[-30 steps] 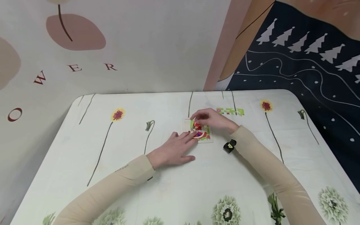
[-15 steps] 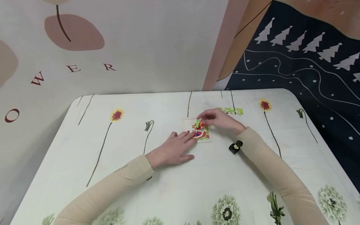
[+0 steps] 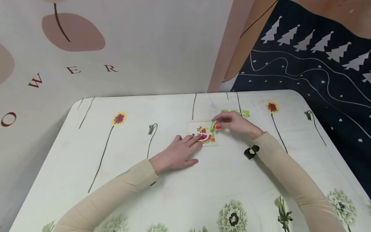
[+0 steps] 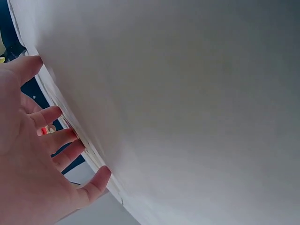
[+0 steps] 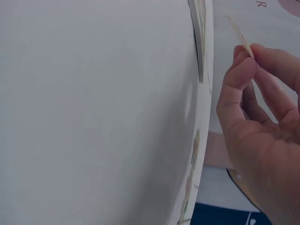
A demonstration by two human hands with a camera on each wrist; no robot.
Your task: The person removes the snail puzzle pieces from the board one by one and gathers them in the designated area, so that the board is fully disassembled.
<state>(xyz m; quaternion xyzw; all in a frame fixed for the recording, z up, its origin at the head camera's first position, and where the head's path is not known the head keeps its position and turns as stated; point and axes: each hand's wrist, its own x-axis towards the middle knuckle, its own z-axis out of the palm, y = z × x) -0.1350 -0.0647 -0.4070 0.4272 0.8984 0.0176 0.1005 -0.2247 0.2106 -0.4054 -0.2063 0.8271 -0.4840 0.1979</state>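
Note:
My left hand (image 3: pixel 179 153) lies spread on the table with its fingertips resting on a small jigsaw puzzle board (image 3: pixel 192 126). Joined red, green and purple pieces (image 3: pixel 207 138) fill the board's lower right part; its upper left is bare. At the board's upper right corner, my right hand (image 3: pixel 238 123) pinches a red and green puzzle piece (image 3: pixel 216 127) between thumb and fingers. From the right wrist, this puzzle piece (image 5: pixel 240 33) appears edge-on and raised off the surface. In the left wrist view, the left hand's straight fingers (image 4: pixel 58 139) touch the board's edge.
A strip of green puzzle pieces (image 3: pixel 245 113) lies behind the right hand. The table wears a white flower-printed cloth (image 3: pixel 174 199). A patterned wall hanging (image 3: pixel 156 48) rises behind the far edge. A black device (image 3: pixel 251 151) is strapped at the right wrist.
My right hand has moved right, drawing the puzzle piece off the middle of the puzzle to the board's upper right corner. The left hand has stayed on the board.

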